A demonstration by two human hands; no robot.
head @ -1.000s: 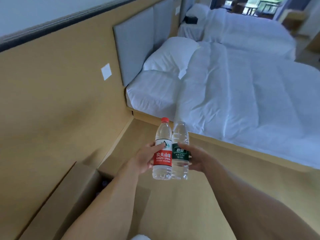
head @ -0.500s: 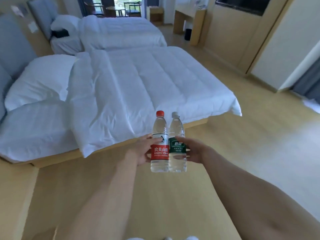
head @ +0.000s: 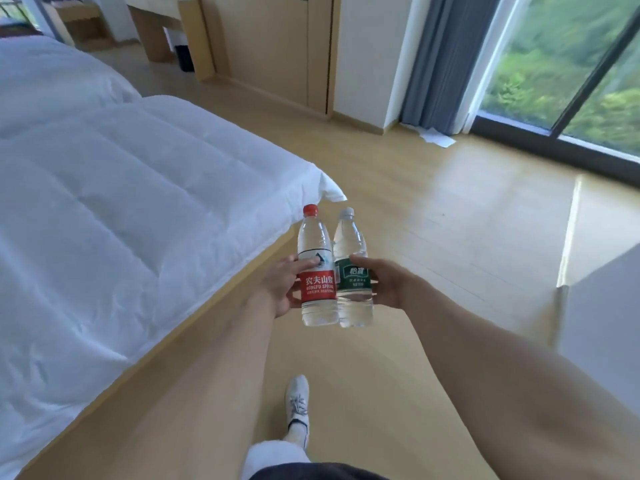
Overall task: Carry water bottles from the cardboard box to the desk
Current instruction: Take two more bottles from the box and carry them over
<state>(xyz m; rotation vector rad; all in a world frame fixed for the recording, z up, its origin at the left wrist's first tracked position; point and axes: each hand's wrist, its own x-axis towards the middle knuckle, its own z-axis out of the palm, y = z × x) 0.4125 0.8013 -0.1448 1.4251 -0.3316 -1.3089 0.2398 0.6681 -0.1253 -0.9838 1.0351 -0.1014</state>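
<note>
The left grip (head: 282, 287) grasps the red-label bottle (head: 317, 271) and the right grip (head: 388, 285) grasps the green-label bottle (head: 353, 275), upright and touching, above the floor (head: 433, 220). Left lies the bed (head: 104, 202); beyond, a window (head: 571, 64).

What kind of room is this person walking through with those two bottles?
Most likely a hotel bedroom: a bed with a white duvet, a wooden floor, and a big window with a grey curtain.
</note>
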